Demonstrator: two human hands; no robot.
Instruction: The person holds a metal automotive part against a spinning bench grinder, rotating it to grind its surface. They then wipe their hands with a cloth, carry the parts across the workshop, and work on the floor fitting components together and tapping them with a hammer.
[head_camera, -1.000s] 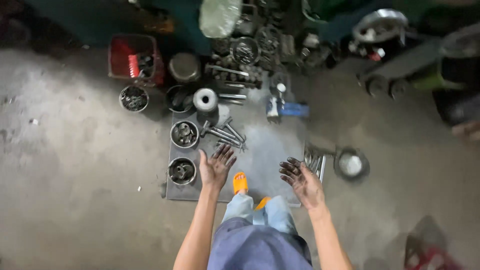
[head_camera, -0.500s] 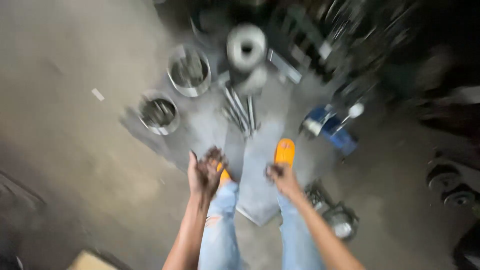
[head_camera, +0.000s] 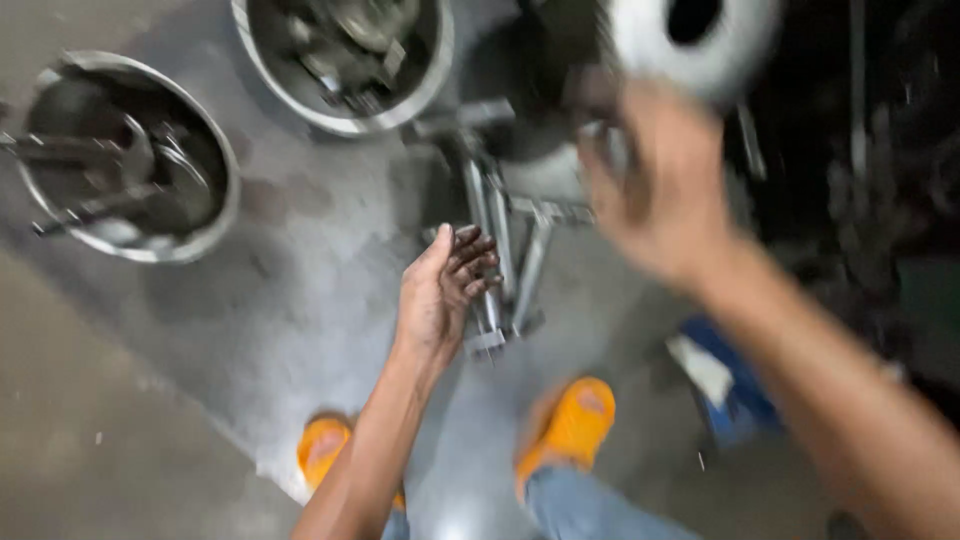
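The long metal wrenches (head_camera: 505, 255) lie on the grey metal sheet (head_camera: 300, 300), just above my orange sandals (head_camera: 570, 425). My left hand (head_camera: 440, 290) is open with greasy fingers, touching them. My right hand (head_camera: 655, 185) is blurred near the white roll (head_camera: 695, 35); I cannot tell its state. With grease, I think a wrench can slip onto my toes.

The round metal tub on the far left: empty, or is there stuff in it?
Not empty. The round metal tub stands upright on the floor, and dark metal parts and rods lie across its inside. What kind of parts is too blurred to tell.
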